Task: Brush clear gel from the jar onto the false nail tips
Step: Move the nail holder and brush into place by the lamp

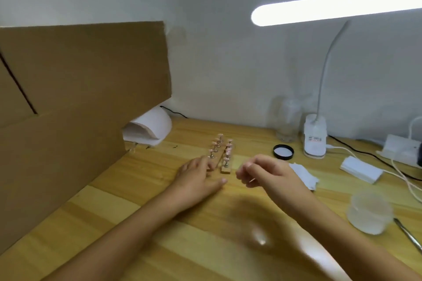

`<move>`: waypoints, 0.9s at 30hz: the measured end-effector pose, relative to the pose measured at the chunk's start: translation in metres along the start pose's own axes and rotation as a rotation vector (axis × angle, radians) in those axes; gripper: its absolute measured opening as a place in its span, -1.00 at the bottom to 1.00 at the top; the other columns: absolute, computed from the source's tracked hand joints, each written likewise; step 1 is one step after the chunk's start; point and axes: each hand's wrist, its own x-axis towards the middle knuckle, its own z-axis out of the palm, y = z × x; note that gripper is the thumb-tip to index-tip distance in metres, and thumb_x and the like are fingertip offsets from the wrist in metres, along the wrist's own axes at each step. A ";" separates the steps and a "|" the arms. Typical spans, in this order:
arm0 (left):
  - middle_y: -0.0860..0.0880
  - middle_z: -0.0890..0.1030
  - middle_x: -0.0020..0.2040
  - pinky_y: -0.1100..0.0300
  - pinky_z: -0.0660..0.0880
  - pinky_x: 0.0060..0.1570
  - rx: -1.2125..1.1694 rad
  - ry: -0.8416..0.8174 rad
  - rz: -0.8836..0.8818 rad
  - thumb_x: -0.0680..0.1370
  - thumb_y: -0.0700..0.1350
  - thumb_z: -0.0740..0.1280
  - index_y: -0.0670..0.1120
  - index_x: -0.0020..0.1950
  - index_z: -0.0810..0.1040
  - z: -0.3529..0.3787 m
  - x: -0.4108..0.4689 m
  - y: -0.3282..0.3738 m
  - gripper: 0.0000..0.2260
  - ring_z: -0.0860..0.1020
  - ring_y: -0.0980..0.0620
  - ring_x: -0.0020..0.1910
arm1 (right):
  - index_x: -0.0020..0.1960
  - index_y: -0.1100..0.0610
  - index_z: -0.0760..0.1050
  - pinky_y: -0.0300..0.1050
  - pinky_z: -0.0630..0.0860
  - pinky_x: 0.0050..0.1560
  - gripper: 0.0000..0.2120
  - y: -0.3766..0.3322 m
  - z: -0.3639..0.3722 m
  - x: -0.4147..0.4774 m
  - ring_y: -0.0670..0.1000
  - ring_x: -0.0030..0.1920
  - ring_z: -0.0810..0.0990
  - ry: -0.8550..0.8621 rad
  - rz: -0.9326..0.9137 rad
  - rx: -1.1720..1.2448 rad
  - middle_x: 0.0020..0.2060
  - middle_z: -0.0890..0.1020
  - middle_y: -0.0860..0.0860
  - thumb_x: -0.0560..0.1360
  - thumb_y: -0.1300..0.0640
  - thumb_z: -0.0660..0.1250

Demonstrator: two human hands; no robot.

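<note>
Left hand (196, 178) flat, fingers straight beside nail tips (221, 147); right hand (267, 172) curled, hold unclear.

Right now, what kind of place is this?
Probably a small nail-art desk: rows of pink false nail tips on wooden strips, a white bendy-necked desk lamp, and a frosted round plastic jar.

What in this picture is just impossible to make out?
Head view only:
- Right hand: its curled fingers hide whether it holds a brush.
- False nail tips: too small and blurred to show any gel.
- Metal tool: cut off by the right edge.
- White curved thing: partly hidden behind the cardboard.
</note>
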 end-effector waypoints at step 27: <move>0.61 0.32 0.03 0.50 0.32 -0.05 -0.161 -0.344 0.245 0.38 -0.10 0.56 0.48 0.32 0.02 -0.007 0.018 0.024 -0.12 0.46 0.44 0.03 | 0.05 -0.24 0.57 -0.29 0.42 -0.41 -0.70 0.028 -0.191 -0.141 -0.16 -0.44 0.45 0.288 0.306 -0.312 -0.36 0.56 -0.08 0.60 0.18 0.27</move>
